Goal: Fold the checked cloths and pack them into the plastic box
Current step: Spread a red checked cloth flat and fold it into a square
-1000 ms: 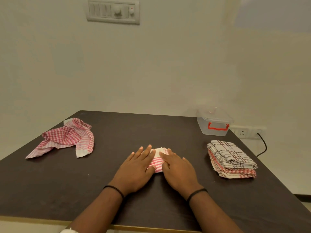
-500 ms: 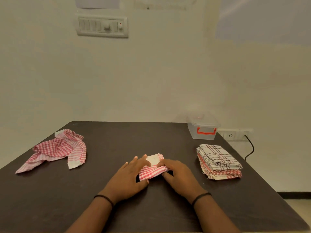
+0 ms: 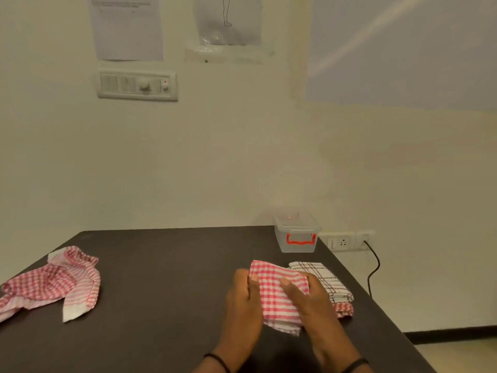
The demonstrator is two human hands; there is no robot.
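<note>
The folded red-checked cloth (image 3: pixel 277 293), soft and light, sits lower right of centre, gripped by the left hand (image 3: pixel 243 292) and right hand (image 3: pixel 309 294) at opposite edges. Such edge grips should keep its layers together. The stack of folded cloths (image 3: pixel 332 286) lies just right; the lidded plastic box (image 3: pixel 297 235) beyond.

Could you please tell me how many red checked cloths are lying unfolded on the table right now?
1: the crumpled red-and-white checked cloth lies unfolded at the left of the dark table. Another folded one is held in both hands, and the folded stack at right may hide more.
</note>
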